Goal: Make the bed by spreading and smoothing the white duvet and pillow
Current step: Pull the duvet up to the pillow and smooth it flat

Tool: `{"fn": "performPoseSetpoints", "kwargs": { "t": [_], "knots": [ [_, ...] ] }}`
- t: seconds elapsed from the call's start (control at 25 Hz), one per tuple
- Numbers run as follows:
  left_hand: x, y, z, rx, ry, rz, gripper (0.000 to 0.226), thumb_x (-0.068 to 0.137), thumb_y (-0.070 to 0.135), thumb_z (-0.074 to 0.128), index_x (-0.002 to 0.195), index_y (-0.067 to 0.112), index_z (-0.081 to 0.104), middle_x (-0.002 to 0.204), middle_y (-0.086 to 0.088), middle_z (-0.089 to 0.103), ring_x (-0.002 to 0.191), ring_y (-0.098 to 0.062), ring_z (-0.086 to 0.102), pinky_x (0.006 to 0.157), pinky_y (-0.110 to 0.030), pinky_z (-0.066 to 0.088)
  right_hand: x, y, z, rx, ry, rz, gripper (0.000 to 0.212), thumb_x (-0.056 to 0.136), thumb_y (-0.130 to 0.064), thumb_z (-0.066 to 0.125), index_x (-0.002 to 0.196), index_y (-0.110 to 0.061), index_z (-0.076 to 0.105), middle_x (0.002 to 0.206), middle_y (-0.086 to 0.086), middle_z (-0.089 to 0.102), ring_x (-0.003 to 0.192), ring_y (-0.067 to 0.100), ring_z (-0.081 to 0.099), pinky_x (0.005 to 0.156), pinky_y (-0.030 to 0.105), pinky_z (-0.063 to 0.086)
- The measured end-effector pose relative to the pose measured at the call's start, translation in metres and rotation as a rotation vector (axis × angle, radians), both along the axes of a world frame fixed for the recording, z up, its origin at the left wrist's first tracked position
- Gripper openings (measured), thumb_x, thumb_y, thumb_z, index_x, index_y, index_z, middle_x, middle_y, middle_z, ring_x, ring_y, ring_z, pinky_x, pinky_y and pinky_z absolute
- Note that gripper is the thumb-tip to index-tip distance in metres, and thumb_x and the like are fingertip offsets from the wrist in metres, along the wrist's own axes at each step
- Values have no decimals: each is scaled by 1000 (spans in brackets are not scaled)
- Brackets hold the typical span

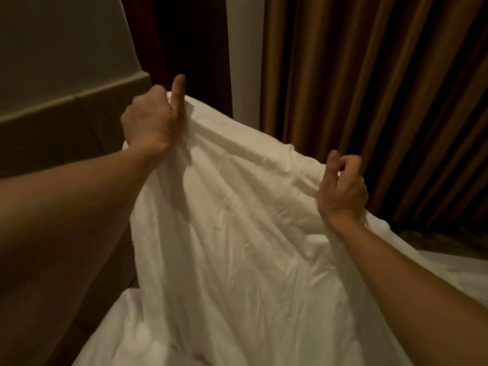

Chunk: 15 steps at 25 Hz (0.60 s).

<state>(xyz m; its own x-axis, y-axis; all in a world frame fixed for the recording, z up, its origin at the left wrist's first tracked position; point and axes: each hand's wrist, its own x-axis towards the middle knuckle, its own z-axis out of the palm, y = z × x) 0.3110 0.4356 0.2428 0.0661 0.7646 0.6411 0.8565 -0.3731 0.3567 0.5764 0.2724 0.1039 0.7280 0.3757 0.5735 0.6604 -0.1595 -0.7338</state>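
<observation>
White duvet (237, 247) filled the lower centre of the frame, its upper edge lifted. Right hand (342, 190), right of centre, gripped that edge with curled fingers. Left hand (151, 120), upper left of centre, clutched the edge, thumb raised. Behind stood a headboard (52, 133) at left and brown curtains (383, 88) at upper right.

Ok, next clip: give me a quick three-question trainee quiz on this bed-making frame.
1. True or false: both hands grip the duvet.
2. Which hand is higher in the picture: left hand or right hand?
3. What hangs behind the raised duvet on the right: A) brown curtain, B) mirror, C) shelf?

Key: 1 true, fingers of each curl into the upper edge; 2 left; 3 A.
</observation>
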Motion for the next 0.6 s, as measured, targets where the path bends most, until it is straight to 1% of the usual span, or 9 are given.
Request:
{"fn": "performPoseSetpoints", "kwargs": {
  "t": [0.04,0.08,0.12,0.16,0.2,0.24,0.32,0.4,0.6],
  "knots": [
    [-7,-1,-14,-39,0,33,66,100,69,15,98,13,49,91,-16,53,85,-35,51,76,-45,37,-8,2,-8,-50,-17,3,66,96,-71,18,114,-14,46,88,6,62,82,37,64,70,38,41],
    [-15,-4,-43,-102,28,92,68,99,71,17,104,11,50,98,-18,56,92,-36,53,81,-48,38,-19,4,-23,-214,-38,39,74,93,-75,11,126,-15,41,101,12,65,92,38,64,76,41,43],
    [-24,-8,-79,-211,100,163,76,97,73,17,115,8,51,112,-21,58,106,-40,53,90,-53,38,-30,6,-44,-453,-62,99,85,88,-79,4,141,-19,30,123,18,62,109,40,60,89,46,45],
    [-34,-17,-119,-356,182,230,87,93,77,13,129,6,49,128,-23,55,122,-43,47,102,-58,33,-43,6,-65,-694,-55,200,93,82,-83,-1,153,-24,13,147,20,46,130,41,48,107,51,37],
    [-44,-30,-155,-493,240,259,100,88,82,7,141,5,42,142,-23,47,134,-44,38,110,-61,26,-55,2,-83,-870,-48,317,96,78,-85,-3,157,-31,-2,163,17,23,146,40,28,119,55,23],
    [-52,-46,-186,-599,282,241,108,83,84,0,150,6,33,153,-22,38,142,-44,28,115,-63,20,-65,-4,-98,-986,-71,418,96,76,-87,-3,157,-36,-12,169,12,3,153,39,9,122,58,9],
    [-61,-85,-232,-745,387,90,107,81,84,-1,159,13,15,166,-13,18,151,-38,12,119,-61,14,-77,-22,-121,-1113,-106,562,92,80,-86,2,157,-39,-16,168,7,-14,154,36,-9,122,60,-3],
    [-61,-124,-260,-805,442,-58,98,87,80,4,162,17,8,169,-5,8,155,-31,4,120,-60,12,-84,-49,-134,-1171,-85,591,88,84,-85,6,157,-40,-14,168,6,-15,155,34,-10,122,60,-4],
    [-58,-212,-273,-930,463,-211,96,88,79,6,161,18,11,169,-3,11,154,-28,8,120,-57,15,-88,-159,-144,-1248,51,570,89,87,-85,14,159,-39,-12,169,2,-12,155,27,-11,124,55,-2]
  ]
}}
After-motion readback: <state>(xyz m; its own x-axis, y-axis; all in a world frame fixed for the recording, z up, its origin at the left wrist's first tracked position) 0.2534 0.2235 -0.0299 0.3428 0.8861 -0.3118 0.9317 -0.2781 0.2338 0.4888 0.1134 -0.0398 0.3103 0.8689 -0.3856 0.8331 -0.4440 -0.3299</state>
